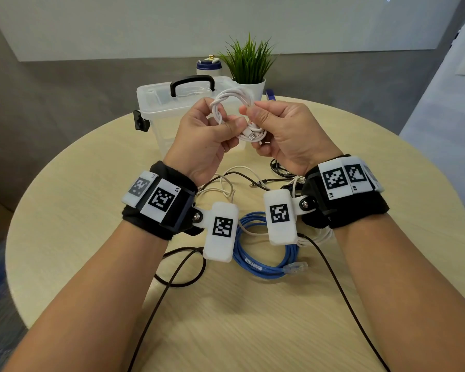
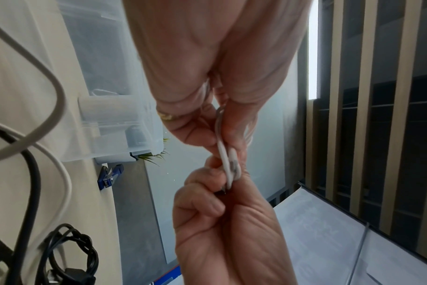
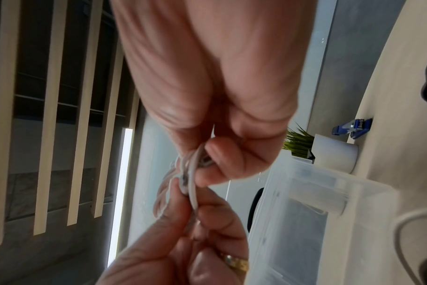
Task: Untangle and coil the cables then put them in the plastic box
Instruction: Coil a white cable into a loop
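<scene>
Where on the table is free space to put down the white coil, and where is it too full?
Bare wood lies left of the plastic box toward the table edge, and at the far right rim. The middle is crowded: the blue cable, black cables and loose white ones lie under both wrists. The hands hold the white coil.

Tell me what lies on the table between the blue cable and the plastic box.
In the head view, a loose tangle of white and black cables lies between the blue cable and the plastic box, under both hands and their white coil.
</scene>
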`<state>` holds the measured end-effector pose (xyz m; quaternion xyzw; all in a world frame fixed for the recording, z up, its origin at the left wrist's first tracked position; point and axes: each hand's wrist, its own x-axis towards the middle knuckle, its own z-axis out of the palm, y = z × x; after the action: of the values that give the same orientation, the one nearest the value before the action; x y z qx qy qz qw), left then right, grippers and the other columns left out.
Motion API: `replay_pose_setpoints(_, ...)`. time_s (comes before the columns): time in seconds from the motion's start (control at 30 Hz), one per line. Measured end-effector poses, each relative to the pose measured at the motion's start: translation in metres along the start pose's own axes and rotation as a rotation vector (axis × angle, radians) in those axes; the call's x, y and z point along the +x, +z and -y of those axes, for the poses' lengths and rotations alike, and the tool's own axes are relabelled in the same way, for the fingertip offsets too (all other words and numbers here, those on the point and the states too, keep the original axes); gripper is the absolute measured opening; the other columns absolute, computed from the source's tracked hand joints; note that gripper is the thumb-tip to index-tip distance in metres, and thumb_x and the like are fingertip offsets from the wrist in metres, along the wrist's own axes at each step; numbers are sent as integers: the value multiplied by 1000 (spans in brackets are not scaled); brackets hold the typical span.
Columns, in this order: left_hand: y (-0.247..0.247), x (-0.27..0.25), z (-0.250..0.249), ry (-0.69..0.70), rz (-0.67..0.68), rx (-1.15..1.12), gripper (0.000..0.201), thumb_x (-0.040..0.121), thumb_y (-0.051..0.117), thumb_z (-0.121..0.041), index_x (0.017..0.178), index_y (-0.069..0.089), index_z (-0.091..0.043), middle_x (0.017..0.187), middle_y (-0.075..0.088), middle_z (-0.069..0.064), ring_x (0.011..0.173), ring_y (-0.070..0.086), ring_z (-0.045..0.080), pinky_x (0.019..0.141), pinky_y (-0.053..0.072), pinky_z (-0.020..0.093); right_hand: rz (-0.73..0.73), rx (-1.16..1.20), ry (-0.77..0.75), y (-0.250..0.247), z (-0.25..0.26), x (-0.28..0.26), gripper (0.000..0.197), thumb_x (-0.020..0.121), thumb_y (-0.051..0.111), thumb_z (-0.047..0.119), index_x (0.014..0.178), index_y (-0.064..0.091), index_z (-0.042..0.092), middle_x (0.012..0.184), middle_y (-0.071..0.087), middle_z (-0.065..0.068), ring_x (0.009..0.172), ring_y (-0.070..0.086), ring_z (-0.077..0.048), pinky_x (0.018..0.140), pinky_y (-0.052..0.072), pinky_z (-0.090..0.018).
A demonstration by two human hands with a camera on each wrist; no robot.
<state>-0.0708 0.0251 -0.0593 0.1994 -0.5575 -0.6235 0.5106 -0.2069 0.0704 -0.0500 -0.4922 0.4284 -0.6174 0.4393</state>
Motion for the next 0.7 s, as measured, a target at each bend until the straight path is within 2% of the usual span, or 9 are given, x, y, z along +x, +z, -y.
replay_pose_setpoints(0.17, 2, -1, 2, 37, -4, 61, 31, 82, 59, 13, 80, 48, -16, 66, 61, 1, 61, 61, 14, 54, 44, 23, -53, -27, -20, -2, 1, 1, 22, 91, 61, 15, 108, 65, 1, 64, 59, -4, 48, 49, -13, 40, 35, -19)
replay_pose_setpoints(0.37, 4, -1, 2, 77, -10, 54, 30, 83, 58, 13, 79, 47, -15, 64, 61, -2, 63, 62, 15, 56, 46, 24, -45, -4, -8, 1, 1, 1, 27, 91, 61, 14, 113, 63, -1, 63, 60, -3, 48, 48, -12, 40, 35, -18)
replay_pose_setpoints(0.5, 3, -1, 0, 101, -2, 20, 30, 82, 57, 15, 77, 45, -13, 60, 61, -5, 65, 63, 16, 64, 53, 29, -29, 1, 5, 3, 0, 1, 25, 92, 60, 16, 111, 64, 1, 64, 62, -3, 48, 49, -12, 41, 37, -18)
replay_pose_setpoints(0.7, 5, -2, 0, 144, -22, 120, 32, 81, 59, 15, 76, 45, -13, 60, 60, -4, 66, 62, 20, 61, 52, 28, -41, -13, -2, 1, 1, 1, 23, 92, 60, 15, 109, 65, 1, 66, 63, -4, 48, 50, -13, 40, 36, -18)
